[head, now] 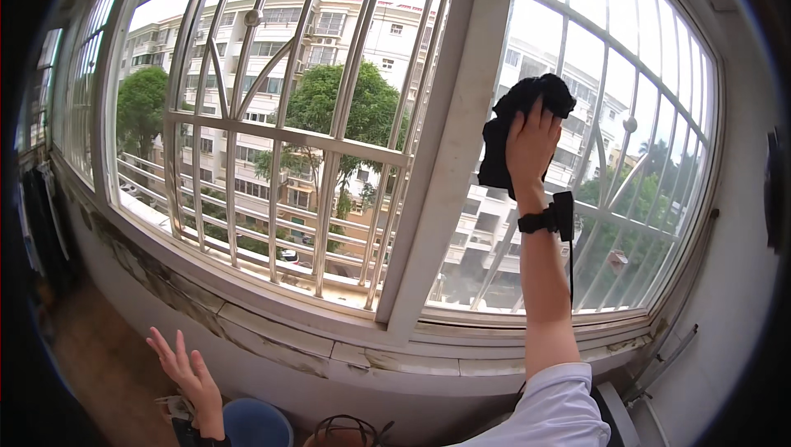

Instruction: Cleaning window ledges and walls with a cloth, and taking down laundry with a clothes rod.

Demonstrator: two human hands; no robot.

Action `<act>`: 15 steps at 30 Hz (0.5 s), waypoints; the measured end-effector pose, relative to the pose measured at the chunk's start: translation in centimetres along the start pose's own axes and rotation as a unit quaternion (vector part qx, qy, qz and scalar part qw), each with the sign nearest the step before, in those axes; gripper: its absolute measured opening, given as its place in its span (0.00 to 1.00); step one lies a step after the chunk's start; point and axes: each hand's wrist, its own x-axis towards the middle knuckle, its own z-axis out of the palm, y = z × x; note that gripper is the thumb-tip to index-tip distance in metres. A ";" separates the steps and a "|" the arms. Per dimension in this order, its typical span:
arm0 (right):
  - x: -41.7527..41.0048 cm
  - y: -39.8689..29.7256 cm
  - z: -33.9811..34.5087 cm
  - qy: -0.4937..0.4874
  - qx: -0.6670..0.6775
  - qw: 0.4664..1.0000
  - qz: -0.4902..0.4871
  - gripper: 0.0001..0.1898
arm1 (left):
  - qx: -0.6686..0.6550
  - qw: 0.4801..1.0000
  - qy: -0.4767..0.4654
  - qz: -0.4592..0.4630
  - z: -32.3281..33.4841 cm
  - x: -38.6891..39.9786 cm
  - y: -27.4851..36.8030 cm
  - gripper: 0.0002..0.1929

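My right hand [535, 141] presses a bunched black cloth [499, 153] against the glass of the right window pane [469, 261]. The arm is stretched upward, and a black strap with a small box [561, 217] sits on its wrist. The cloth lies near the pane's left frame, spread beneath and around my fingers. Low on the left, my left hand [188, 376] hangs in the air with its fingers apart, holding nothing. It is below the tiled window sill [272, 331] and touches nothing I can see.
Metal security bars [287, 135] stand outside the window, with trees and a building behind. Below the sill are a blue bucket [258, 425] and a reddish-brown container [337, 438] with black cables. Thin pipes [670, 354] run along the right wall. Dark clothes-like items hang at far left.
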 end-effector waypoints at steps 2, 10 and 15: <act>6.3 2.8 2.1 0.020 -0.004 0.999 0.031 0.23 | 0.004 1.000 0.008 -0.007 -0.2 -0.1 -0.2 0.21; 18.1 -3.1 0.4 -0.011 0.350 0.934 -0.072 0.15 | 0.049 0.997 0.051 -0.034 -1.1 -0.4 -1.7 0.18; 9.5 -10.5 0.4 -0.015 0.098 0.976 -0.193 0.19 | 0.072 0.993 0.066 -0.066 -2.1 -1.8 -2.9 0.18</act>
